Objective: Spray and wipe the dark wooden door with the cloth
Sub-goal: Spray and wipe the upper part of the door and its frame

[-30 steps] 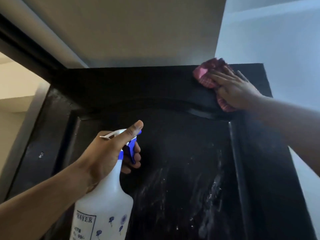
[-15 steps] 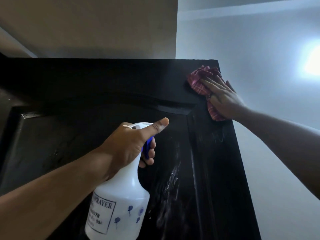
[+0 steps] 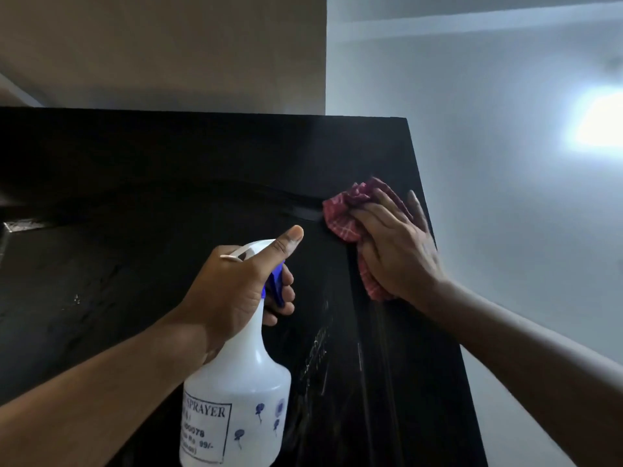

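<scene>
right hand (image 3: 401, 251) flat on checked cloth (image 3: 344, 215) against glossy door (image 3: 168, 163) | left hand (image 3: 232, 291) grips translucent sprayer (image 3: 242, 382)

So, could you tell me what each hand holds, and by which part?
The left hand grips the sprayer by its neck, fingers on the trigger; the right hand presses the cloth flat against the door.

door (image 3: 135, 163) across left and centre, wall (image 3: 505, 203) to its right, cloth (image 3: 341, 220) flat on door near right edge, under right hand (image 3: 399, 254), spray bottle (image 3: 236, 382) in left hand (image 3: 232, 291), before door, lower left of cloth
</scene>
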